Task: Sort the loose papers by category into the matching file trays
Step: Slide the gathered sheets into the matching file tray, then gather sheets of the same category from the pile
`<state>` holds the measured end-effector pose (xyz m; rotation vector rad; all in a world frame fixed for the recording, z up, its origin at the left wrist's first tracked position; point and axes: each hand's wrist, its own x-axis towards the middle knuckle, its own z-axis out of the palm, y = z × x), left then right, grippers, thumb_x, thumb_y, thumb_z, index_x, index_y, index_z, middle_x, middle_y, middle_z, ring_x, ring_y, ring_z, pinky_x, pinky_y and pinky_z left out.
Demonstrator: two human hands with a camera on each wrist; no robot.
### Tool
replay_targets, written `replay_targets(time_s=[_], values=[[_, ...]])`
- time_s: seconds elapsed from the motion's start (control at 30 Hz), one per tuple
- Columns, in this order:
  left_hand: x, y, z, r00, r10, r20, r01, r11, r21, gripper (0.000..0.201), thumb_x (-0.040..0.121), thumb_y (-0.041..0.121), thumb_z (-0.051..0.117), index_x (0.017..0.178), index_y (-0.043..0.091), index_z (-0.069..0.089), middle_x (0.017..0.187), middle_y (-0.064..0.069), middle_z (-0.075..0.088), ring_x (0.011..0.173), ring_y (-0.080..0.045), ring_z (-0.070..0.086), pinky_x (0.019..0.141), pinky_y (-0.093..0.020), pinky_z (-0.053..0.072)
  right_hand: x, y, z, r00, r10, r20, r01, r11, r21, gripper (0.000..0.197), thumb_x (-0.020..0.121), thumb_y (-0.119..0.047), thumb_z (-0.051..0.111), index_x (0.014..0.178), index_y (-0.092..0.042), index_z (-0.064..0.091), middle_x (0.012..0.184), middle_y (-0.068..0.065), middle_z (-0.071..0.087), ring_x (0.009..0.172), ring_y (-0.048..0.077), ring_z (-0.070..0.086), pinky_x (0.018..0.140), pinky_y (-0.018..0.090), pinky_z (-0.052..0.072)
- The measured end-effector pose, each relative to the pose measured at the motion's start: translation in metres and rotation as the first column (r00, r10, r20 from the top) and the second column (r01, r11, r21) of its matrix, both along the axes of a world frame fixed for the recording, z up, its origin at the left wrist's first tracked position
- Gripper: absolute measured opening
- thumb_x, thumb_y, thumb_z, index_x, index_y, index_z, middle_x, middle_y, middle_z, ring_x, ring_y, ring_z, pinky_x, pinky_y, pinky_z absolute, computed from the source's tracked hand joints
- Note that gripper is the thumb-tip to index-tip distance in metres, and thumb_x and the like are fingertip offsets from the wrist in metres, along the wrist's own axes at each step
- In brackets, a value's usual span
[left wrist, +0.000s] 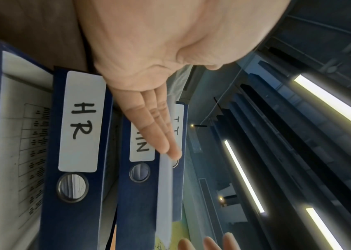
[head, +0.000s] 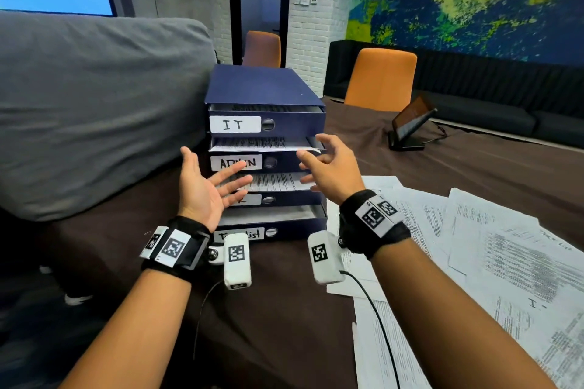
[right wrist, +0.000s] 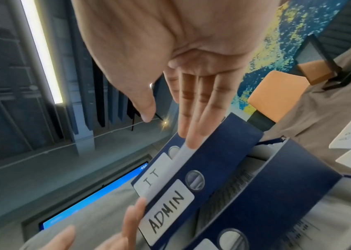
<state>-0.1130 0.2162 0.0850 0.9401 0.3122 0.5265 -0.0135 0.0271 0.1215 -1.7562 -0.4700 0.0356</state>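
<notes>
A stack of four dark blue cardboard file trays [head: 271,95] stands on the brown-clothed table [head: 284,309], each front carrying a white handwritten label: IT [head: 235,124] on top, ADMIN [head: 236,163] below it, then HR [left wrist: 80,121], and a bottom label partly hidden behind the left wrist camera. Printed sheets lie in the upper three trays, and a white sheet of paper [head: 305,148] in the ADMIN tray juts out past its front at the right. The bottom tray shows a pale interior whose contents cannot be made out. The loose white printed papers [head: 474,249] lie spread in an overlapping heap on the table to the right of the stack, some under the right forearm.

A large grey cushion [head: 94,104] presses close against the stack's left side. Two orange chairs [head: 380,79] stand behind the table, a small dark tablet on a stand [head: 410,123] sits well to the right, and a blue and green mural covers the far wall.

The left hand [head: 207,185] is spread, palm turned inward, its fingers straight in front of the ADMIN and HR trays and holding nothing. The right hand [head: 328,167] is also spread with relaxed fingers; its fingertips [right wrist: 191,140] reach the jutting sheet's edge, though whether they touch it cannot be told.
</notes>
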Motion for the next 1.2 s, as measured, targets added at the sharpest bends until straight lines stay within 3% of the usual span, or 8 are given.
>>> replay_targets(time_s=[0.07,0.13,0.23,0.43,0.53,0.77,0.93,1.2], values=[[-0.001,-0.003,0.003,1.0,0.005,-0.003,-0.005,1.0,0.016,0.068,0.098,0.07,0.019,0.156,0.036,0.015,0.111,-0.014,0.074,0.083,-0.028,0.073,0.072,-0.037,0.054,0.0,0.0,-0.008,1.0,-0.007,0.022,0.008,0.999,-0.032,0.048,0.091,-0.03,0.07,0.133,-0.019,0.05,0.09,0.011,0.074,0.068,0.019,0.073,0.058,0.028,0.052],[-0.001,-0.007,0.007,1.0,-0.001,-0.021,0.002,0.998,0.06,0.052,0.101,0.065,0.022,0.133,0.032,0.048,0.116,-0.014,0.071,0.083,-0.027,0.07,0.072,-0.036,0.051,-0.001,0.003,-0.015,0.998,-0.014,0.064,0.018,0.998,-0.06,0.039,0.088,-0.03,0.071,0.124,-0.022,0.057,0.082,0.005,0.072,0.071,0.02,0.073,0.066,0.034,0.057],[0.001,-0.01,0.006,0.999,0.005,-0.052,0.001,0.993,0.116,0.053,0.1,0.063,0.031,0.142,0.033,0.042,0.108,-0.01,0.075,0.078,-0.025,0.072,0.065,-0.033,0.053,-0.004,0.011,-0.021,0.97,-0.018,0.242,0.065,0.981,-0.185,0.027,0.085,-0.036,0.072,0.109,-0.026,0.065,0.08,-0.009,0.068,0.08,0.015,0.069,0.082,0.041,0.058],[0.006,-0.015,0.0,0.996,-0.018,-0.082,0.032,0.985,0.168,0.045,0.102,0.055,0.038,0.13,0.023,0.054,0.102,-0.009,0.076,0.076,-0.024,0.072,0.066,-0.034,0.053,0.005,0.029,-0.022,0.747,0.197,0.634,0.3,0.752,-0.587,0.066,0.086,-0.046,0.066,0.143,-0.023,0.042,0.145,0.001,0.046,0.137,0.022,0.037,0.115,0.045,0.031],[0.008,-0.019,-0.003,0.995,-0.019,-0.103,0.038,0.982,0.183,0.04,0.103,0.052,0.04,0.123,0.021,0.058,0.1,-0.008,0.077,0.074,-0.022,0.071,0.064,-0.032,0.053,0.023,0.037,-0.018,0.798,0.251,0.547,0.353,0.541,-0.763,0.082,0.083,-0.056,0.065,0.149,-0.026,0.028,0.148,0.002,0.038,0.141,0.025,0.031,0.119,0.056,0.012],[0.01,-0.031,-0.005,0.988,-0.046,-0.145,0.081,0.967,0.242,0.031,0.104,0.039,0.047,0.118,0.017,0.062,0.098,-0.007,0.077,0.071,-0.019,0.071,0.061,-0.029,0.053,0.057,0.041,0.0,0.895,0.233,0.381,0.28,0.372,-0.885,0.079,0.079,-0.057,0.068,0.143,-0.023,0.036,0.145,0.005,0.044,0.139,0.027,0.035,0.116,0.062,0.015],[0.012,-0.041,-0.011,0.979,-0.094,-0.182,0.141,0.952,0.271,0.028,0.101,0.032,0.054,0.121,0.015,0.062,0.1,-0.008,0.076,0.07,-0.018,0.071,0.058,-0.025,0.054,0.05,0.027,-0.008,0.915,0.116,0.387,0.269,0.541,-0.797,0.079,0.084,-0.054,0.065,0.149,-0.025,0.031,0.154,0.006,0.035,0.145,0.026,0.026,0.118,0.057,0.017],[0.028,-0.091,-0.018,0.943,-0.226,-0.243,0.295,0.905,0.306,0.021,0.103,0.029,0.052,0.114,0.014,0.062,0.096,-0.005,0.076,0.067,-0.017,0.07,0.054,-0.023,0.052,0.011,-0.056,-0.052,0.907,-0.116,0.405,0.318,0.819,-0.478,0.057,0.08,-0.04,0.073,0.131,-0.019,0.057,0.132,0.005,0.056,0.127,0.025,0.048,0.107,0.042,0.039]])
